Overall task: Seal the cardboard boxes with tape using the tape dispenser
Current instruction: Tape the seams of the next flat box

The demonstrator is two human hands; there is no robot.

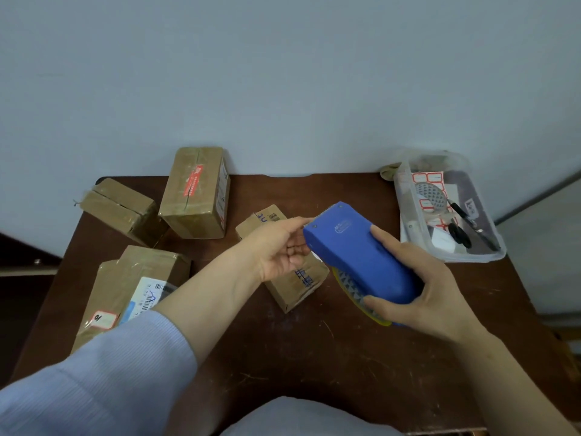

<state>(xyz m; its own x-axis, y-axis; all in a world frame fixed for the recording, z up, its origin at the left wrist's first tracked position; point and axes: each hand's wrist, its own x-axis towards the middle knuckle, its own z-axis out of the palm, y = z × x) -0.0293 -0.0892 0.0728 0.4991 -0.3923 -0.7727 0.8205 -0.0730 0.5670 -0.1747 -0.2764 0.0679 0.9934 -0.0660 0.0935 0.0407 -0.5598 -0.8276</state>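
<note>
A blue tape dispenser (pixel 352 247) is held above the brown table (pixel 314 357), its toothed blade pointing up and left. My right hand (pixel 421 287) grips its rear end, where a patterned tape roll shows underneath. My left hand (pixel 276 247) reaches in from the left, palm up, with its fingertips at the dispenser's blade end. Whether they pinch tape cannot be told. Under both hands lies a small cardboard box (pixel 292 284) with blue print, partly hidden.
Three more taped cardboard boxes sit on the left: one upright with a red label (pixel 195 193), one at the far left corner (pixel 119 209), one near me with a shipping label (pixel 125 287). A clear plastic bin (pixel 484 250) of stickers, scissors and pen stands at the back right.
</note>
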